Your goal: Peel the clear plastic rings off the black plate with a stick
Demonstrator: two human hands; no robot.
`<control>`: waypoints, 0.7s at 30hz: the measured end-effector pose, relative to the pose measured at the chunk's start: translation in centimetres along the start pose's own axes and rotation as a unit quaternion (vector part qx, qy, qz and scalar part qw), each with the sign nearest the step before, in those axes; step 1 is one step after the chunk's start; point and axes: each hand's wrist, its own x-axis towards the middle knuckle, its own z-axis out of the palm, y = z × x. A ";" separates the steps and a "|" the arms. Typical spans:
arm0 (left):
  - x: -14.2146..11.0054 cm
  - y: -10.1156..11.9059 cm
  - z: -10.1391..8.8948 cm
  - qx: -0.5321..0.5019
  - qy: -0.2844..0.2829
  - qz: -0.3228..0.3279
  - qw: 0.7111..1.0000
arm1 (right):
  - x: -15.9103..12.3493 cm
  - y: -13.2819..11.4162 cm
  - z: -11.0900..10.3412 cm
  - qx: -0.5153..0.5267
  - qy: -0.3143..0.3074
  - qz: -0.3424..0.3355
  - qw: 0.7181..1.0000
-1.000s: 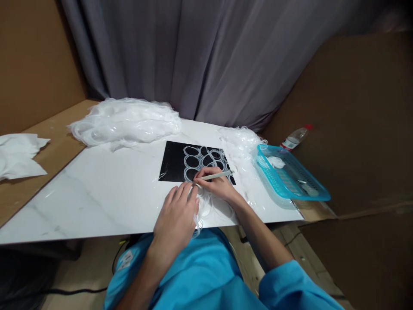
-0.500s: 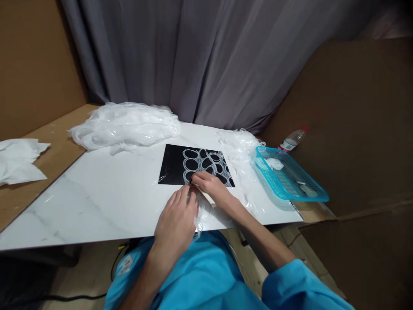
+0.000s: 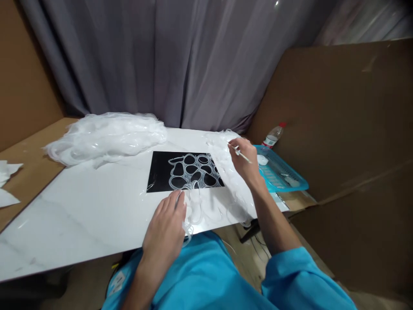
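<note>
Clear rings [image 3: 193, 211] perhaps under left hand [image 3: 166, 232]

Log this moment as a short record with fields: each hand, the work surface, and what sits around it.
left hand: flat on clear plastic rings at near edge of white board
right hand: raised, holding thin stick
black sheet: on board, clear rings laid on it
far left: heap of clear plastic
right: blue basket, bottle behind it
</note>
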 end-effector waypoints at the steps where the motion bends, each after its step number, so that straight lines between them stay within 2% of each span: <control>1: 0.0 0.0 -0.1 -0.007 0.001 -0.012 1.000 | -0.7 -0.1 -0.8 0.039 0.006 0.018 0.999; 3: 0.1 0.3 -0.4 -0.024 0.005 -0.044 0.999 | -2.6 -1.3 -2.4 0.122 -0.017 0.041 0.991; 5: 0.2 0.7 -1.1 -0.048 0.015 -0.063 0.997 | -5.1 -3.6 -3.6 0.203 -0.075 0.050 0.975; 10: -0.2 1.8 -2.5 -0.172 0.025 -0.036 0.984 | -10.7 -10.1 -4.4 0.401 -0.209 0.076 0.889; 13: -1.1 1.7 -2.5 -0.248 -0.006 -0.034 0.968 | -12.6 -12.5 -3.8 0.479 -0.260 0.033 0.838; 16: -1.8 1.3 -2.2 -0.317 -0.037 -0.032 0.947 | -14.0 -13.4 -3.1 0.497 -0.269 -0.018 0.825; 19: -1.7 1.7 -2.2 -0.350 -0.048 -0.099 0.930 | -15.1 -13.6 -2.5 0.490 -0.277 -0.087 0.822; 21: -1.4 2.5 -2.4 -0.359 -0.023 -0.167 0.918 | -15.4 -13.3 -2.7 0.488 -0.283 -0.141 0.814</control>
